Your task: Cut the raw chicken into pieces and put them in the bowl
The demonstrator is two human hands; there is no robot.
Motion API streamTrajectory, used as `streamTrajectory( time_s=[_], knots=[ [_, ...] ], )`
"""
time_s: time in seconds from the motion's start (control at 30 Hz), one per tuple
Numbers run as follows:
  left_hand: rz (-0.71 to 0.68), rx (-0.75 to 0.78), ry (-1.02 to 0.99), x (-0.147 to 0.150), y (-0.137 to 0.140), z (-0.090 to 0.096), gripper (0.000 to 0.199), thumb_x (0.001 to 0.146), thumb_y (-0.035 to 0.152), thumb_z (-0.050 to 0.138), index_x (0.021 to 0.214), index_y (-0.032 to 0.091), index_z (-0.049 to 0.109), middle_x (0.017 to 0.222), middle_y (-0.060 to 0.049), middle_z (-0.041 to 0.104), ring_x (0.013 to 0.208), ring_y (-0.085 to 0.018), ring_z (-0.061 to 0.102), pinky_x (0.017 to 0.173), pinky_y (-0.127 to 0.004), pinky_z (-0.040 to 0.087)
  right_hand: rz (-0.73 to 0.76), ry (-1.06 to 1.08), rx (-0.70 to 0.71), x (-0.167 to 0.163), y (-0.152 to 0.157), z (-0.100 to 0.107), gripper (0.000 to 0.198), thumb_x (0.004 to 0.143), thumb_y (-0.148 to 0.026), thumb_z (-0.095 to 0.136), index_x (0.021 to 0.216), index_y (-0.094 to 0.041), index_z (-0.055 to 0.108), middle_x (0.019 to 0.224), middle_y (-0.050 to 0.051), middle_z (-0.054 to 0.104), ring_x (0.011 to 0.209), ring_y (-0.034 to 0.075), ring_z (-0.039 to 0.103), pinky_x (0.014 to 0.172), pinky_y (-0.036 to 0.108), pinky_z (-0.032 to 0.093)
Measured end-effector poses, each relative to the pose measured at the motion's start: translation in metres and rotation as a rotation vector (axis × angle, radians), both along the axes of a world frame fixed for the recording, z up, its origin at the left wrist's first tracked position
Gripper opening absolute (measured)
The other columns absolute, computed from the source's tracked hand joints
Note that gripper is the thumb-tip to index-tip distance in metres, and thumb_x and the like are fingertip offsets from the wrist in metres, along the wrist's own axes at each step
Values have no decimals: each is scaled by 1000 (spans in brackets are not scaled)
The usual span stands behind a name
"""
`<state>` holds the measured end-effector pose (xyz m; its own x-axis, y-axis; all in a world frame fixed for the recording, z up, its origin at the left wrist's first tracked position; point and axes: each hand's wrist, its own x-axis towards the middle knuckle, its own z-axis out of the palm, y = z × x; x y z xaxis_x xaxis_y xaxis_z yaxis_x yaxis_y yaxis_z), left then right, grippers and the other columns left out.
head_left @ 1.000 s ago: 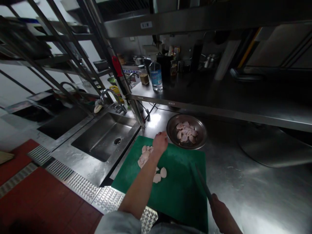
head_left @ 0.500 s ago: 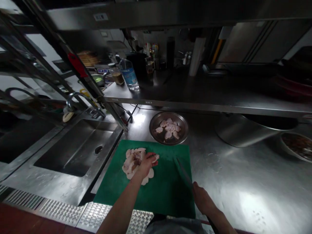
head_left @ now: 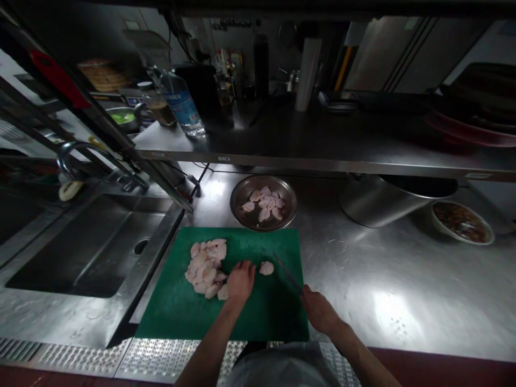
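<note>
My left hand [head_left: 241, 280] hovers low over the green cutting board [head_left: 161, 306], palm down, fingers loosely bent and slightly apart, nothing visible in them. Just right of its fingertips, apart from them, one pale piece of raw chicken [head_left: 266, 267] lies on the board. To the left, touching or nearly touching this hand, is a heap of raw chicken pieces [head_left: 203, 269]. My right hand [head_left: 320, 310] is closed around the handle of a knife [head_left: 288, 273]. Its blade slants up and left over the board's right side, the tip beyond the single piece.
Behind the board stands a round metal pan [head_left: 237, 215] with several chicken pieces. A sink [head_left: 76, 252] lies left; a large metal pot [head_left: 374, 201] and a bowl of brown food [head_left: 463, 223] stand right. A steel shelf [head_left: 274, 164] overhangs the back, holding a plastic bottle [head_left: 181, 102].
My left hand has let go of a chicken piece, which now lies by itself right of the heap. The knife stays in my right hand. The whole view has shifted.
</note>
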<state>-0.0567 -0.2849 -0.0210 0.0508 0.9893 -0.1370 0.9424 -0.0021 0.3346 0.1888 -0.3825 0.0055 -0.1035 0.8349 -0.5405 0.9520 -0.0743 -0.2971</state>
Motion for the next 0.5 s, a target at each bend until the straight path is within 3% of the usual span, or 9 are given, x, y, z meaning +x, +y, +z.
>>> streamTrajectory(
  time_s=[0.1, 0.23, 0.37, 0.5],
  knots=[
    [-165, 130, -70, 5, -14, -8, 28, 99, 30, 44, 112, 22, 67, 112, -10, 68, 106, -26, 63, 97, -42, 48, 68, -50, 2, -8, 11, 5, 42, 105, -20, 25, 132, -7, 54, 105, 20, 75, 101, 30, 74, 83, 38, 57],
    [-302, 107, -98, 22, -14, -20, 33, 98, 16, 38, 103, 21, 70, 113, -8, 69, 105, -25, 60, 98, -41, 49, 110, -69, -7, -8, 30, 8, 39, 102, -17, 30, 130, -8, 56, 107, 22, 75, 104, 32, 73, 85, 42, 57],
    [-324, 119, -175, 21, -7, -25, 31, 97, 16, 41, 98, 21, 71, 108, -9, 69, 104, -26, 59, 98, -43, 50, 64, -121, -14, 3, 35, 15, 38, 97, -8, 32, 126, -6, 57, 104, 24, 75, 101, 29, 74, 83, 36, 57],
    [-275, 162, -288, 13, -7, -27, 24, 97, 22, 47, 104, 23, 70, 113, -7, 67, 108, -24, 59, 100, -43, 50, 75, -168, -7, -6, 21, 30, 46, 93, -3, 36, 135, -6, 53, 102, 22, 76, 99, 28, 75, 81, 33, 58]
  ],
)
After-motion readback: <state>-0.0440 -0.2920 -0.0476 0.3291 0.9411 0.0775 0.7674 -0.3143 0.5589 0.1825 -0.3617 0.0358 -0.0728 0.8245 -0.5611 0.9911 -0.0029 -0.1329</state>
